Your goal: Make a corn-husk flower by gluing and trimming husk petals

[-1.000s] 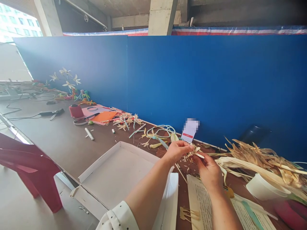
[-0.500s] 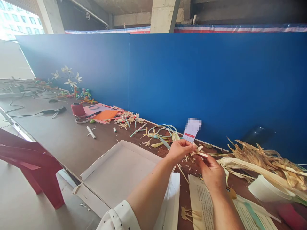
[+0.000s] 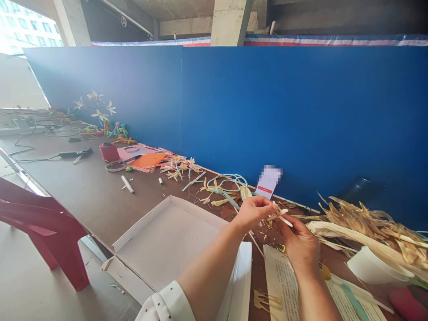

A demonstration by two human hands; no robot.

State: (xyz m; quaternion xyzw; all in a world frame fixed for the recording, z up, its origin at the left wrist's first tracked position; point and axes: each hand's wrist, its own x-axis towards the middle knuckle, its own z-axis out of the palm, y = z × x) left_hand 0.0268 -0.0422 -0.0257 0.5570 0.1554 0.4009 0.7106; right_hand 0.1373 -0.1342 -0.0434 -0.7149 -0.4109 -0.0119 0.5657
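Note:
Between my two hands is a small cream flower [image 3: 281, 213] with thin pointed petals, which looks made of dried husk. My left hand [image 3: 254, 211] pinches its left side between thumb and fingertips. On the other side, my right hand [image 3: 300, 243] closes its fingers around the flower's lower right part; a pale petal juts out over the fingers. Just beneath the hands, husk scraps [image 3: 262, 223] litter the brown table. Behind my left hand leans a phone [image 3: 267, 182] against the blue panel. Printed sheets [image 3: 280, 281] lie below my right hand.
A shallow white box lid [image 3: 167, 240] lies left of my forearm. Dried corn husks [image 3: 377, 223] and a white bowl [image 3: 374, 266] are at right. Finished-looking flowers [image 3: 177, 167], a thread spool [image 3: 109, 152] and a glue gun [image 3: 75, 154] lie farther left. A red chair [image 3: 43, 223] stands beside the table.
The flower has turned in my fingers, so its spread petals now show more plainly. My right hand has shifted slightly right and down; my left hand stays pinched.

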